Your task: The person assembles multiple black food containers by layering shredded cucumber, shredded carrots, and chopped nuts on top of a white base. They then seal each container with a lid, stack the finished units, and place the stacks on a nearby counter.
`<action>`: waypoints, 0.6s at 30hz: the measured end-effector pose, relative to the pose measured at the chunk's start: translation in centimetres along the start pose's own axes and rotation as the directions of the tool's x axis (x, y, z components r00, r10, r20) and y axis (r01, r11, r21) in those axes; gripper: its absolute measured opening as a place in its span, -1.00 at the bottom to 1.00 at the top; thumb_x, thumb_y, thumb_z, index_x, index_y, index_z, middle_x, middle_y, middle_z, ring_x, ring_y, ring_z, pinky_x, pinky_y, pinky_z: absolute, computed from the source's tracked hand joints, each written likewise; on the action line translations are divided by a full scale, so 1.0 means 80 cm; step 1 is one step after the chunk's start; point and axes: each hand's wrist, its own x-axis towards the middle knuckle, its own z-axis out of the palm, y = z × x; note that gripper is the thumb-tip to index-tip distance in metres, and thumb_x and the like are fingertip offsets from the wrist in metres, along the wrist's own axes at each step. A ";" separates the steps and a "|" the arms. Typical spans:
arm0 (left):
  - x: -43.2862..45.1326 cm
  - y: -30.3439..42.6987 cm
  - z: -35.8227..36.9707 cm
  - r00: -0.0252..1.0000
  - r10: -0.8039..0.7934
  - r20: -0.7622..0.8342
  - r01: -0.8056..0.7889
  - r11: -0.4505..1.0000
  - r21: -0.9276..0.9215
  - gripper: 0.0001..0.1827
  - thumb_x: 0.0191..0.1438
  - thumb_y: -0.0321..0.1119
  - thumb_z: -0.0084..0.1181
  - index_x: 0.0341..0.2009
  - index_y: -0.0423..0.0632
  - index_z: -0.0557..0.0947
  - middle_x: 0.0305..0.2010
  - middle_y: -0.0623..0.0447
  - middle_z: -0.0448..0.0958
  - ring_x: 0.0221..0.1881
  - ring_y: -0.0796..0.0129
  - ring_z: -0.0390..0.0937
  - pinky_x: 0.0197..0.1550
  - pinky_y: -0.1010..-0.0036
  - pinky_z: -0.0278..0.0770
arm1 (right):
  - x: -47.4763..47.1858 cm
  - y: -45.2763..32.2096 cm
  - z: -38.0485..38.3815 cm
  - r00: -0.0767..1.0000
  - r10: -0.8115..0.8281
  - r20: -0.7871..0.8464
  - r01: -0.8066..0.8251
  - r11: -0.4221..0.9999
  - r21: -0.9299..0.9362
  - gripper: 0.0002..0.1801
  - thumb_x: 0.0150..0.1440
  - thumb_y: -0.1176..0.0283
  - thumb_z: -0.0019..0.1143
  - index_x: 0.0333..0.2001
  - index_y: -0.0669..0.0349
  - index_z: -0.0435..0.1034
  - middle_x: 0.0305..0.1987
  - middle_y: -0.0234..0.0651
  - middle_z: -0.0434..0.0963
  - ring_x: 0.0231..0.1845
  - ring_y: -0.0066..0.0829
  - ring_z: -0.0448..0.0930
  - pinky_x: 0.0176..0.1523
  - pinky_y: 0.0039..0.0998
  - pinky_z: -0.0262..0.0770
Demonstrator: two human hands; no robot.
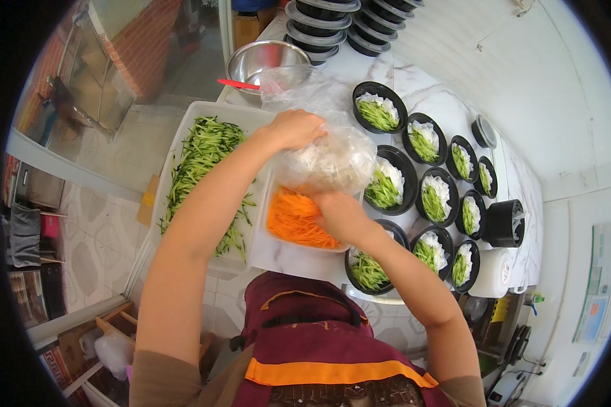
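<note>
My left hand (298, 128) is closed on a clear plastic bag (331, 160) with pale contents, above the back of a plastic tub. My right hand (340, 216) is at the right side of the shredded carrot (295, 219) in that tub; its fingertips are partly hidden, so whether it holds carrot or the bag's edge cannot be told. To the left, a white plastic tray (247, 203) holds shredded cucumber (203, 152). On the right, several round black bowls (412, 180) contain shredded cucumber and a white food.
A steel mixing bowl (249, 56) with a red-handled utensil (237, 83) stands at the back left. Stacks of lidded black bowls (318, 25) stand behind. A small lidded cup (483, 131), a black container (499, 224) and a white tub (491, 272) are at the right.
</note>
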 end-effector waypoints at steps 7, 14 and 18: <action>0.009 -0.006 0.011 0.999 0.041 -0.001 -0.041 0.999 -0.008 -0.69 0.06 -0.09 -0.10 -0.29 -0.03 0.54 -0.29 -0.14 0.51 -0.24 -0.04 0.45 -0.21 0.17 0.37 | -0.019 0.012 -0.085 0.982 0.070 0.178 -0.186 0.565 0.804 -0.79 -0.10 0.50 0.14 -0.33 0.37 0.44 -0.48 -0.34 0.52 -0.47 -0.63 0.44 -0.33 -0.51 0.38; 0.002 -0.010 0.008 1.000 -0.007 -0.009 0.007 1.000 -0.016 -0.71 0.05 -0.11 -0.08 -0.32 -0.04 0.55 -0.34 -0.17 0.51 -0.25 -0.04 0.45 -0.21 0.21 0.37 | -0.112 0.054 -0.151 0.936 0.243 0.256 -0.351 0.568 0.744 -0.81 -0.06 0.47 0.14 -0.34 0.34 0.45 -0.55 -0.41 0.51 -0.54 -0.75 0.41 -0.46 -0.61 0.34; 0.007 -0.006 0.009 0.998 0.044 -0.049 -0.045 0.999 -0.021 -0.73 0.04 -0.15 -0.06 -0.33 -0.07 0.55 -0.35 -0.18 0.50 -0.26 -0.05 0.44 -0.23 0.22 0.36 | -0.154 0.090 -0.114 0.885 0.362 0.294 -0.448 0.834 0.321 -0.77 -0.14 0.41 0.11 -0.38 0.32 0.43 -0.51 -0.04 0.49 -0.47 -0.15 0.52 -0.32 -0.33 0.43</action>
